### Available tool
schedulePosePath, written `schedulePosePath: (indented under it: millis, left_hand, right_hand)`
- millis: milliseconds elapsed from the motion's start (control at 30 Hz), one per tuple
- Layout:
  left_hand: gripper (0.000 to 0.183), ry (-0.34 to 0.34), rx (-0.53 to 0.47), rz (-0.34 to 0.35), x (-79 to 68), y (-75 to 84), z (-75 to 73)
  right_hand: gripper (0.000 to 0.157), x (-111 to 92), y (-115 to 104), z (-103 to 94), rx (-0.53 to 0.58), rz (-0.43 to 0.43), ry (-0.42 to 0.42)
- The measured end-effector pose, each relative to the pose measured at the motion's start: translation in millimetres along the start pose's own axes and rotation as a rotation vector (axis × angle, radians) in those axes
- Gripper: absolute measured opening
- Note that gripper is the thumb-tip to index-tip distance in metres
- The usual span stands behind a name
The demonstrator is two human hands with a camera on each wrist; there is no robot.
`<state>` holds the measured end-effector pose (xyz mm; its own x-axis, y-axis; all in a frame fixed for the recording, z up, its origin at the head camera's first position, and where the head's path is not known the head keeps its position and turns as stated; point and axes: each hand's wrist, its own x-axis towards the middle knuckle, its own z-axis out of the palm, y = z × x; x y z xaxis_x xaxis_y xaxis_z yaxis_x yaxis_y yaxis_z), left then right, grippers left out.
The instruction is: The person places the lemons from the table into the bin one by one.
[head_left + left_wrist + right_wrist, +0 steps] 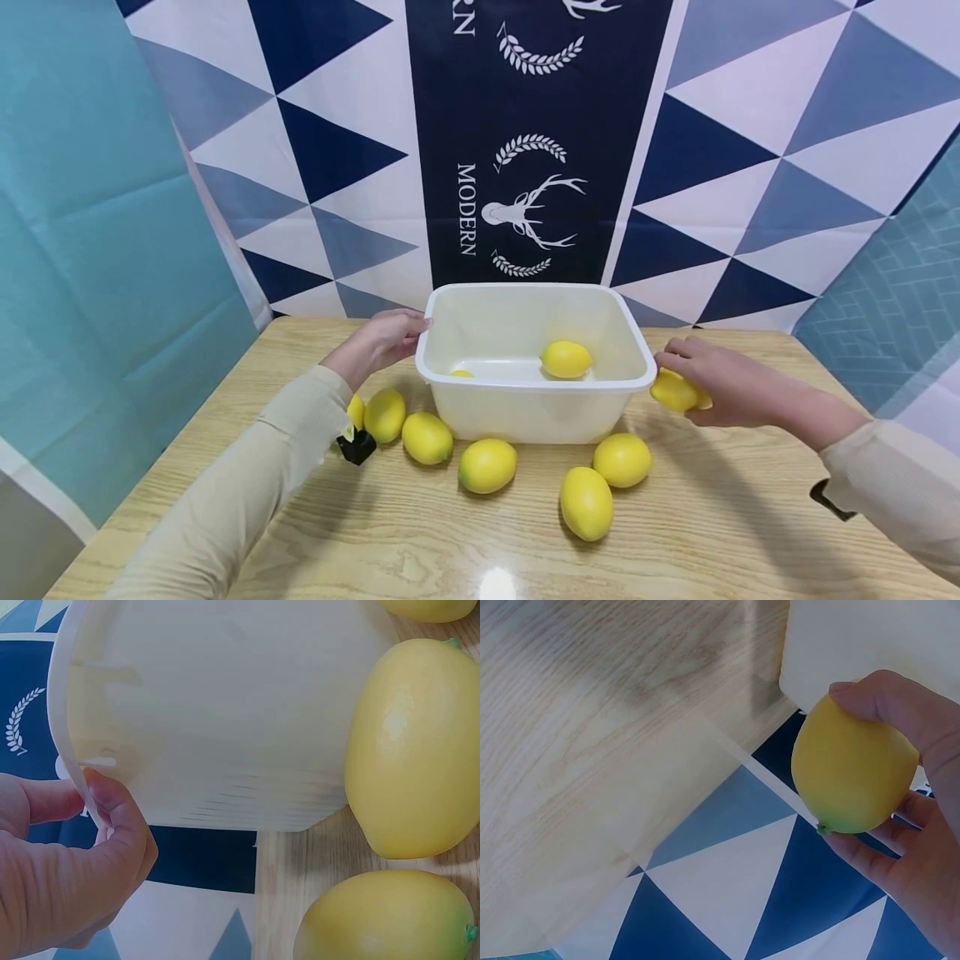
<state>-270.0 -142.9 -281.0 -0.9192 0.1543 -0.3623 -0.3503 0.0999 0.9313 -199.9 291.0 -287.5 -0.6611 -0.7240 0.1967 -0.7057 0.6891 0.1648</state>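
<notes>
A white plastic bin [532,417] stands on the wooden table, with one lemon [567,359] in plain sight inside and the top of another lemon [461,373] peeking over the front rim. My left hand [384,340] pinches the bin's left rim between thumb and fingers, as the left wrist view shows close up. At the bin's right side, my right hand [712,379] grips a lemon [855,761], thumb on one side and fingers on the other. That held lemon is beside the rim, outside the bin.
Several lemons lie on the table [420,542] along the bin's left and front, among them one lemon [487,466] at the front and a lemon [587,503] nearest me. A patterned cloth [517,125] hangs behind the table. Blue-green sheets [97,208] flank it.
</notes>
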Motion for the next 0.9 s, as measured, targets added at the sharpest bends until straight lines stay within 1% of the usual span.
schedulePosePath:
  millis: [267,433,633,767,900]
  left_hand:
    - [0.043,-0.008,-0.009,0.009,-0.7,0.1,-0.2]
    - [0.043,0.000,-0.023,0.006,-1.0,-1.0,-0.3]
    - [0.043,0.014,-0.014,0.011,-0.2,-2.0,0.1]
    - [0.043,0.016,-0.011,0.008,0.3,-2.5,0.3]
    - [0.044,0.006,-0.007,0.009,-0.3,-3.1,0.4]
  right_hand:
    - [0.067,1.8,0.4,-6.9,0.008,0.009,0.015]
    - [0.070,1.3,0.6,-11.2,0.009,0.010,0.019]
    - [0.070,2.1,1.1,-16.6,0.000,0.005,0.025]
    - [0.069,2.6,0.3,-22.0,-0.014,0.026,0.005]
    - [0.066,3.5,0.5,-28.1,-0.013,0.054,-0.034]
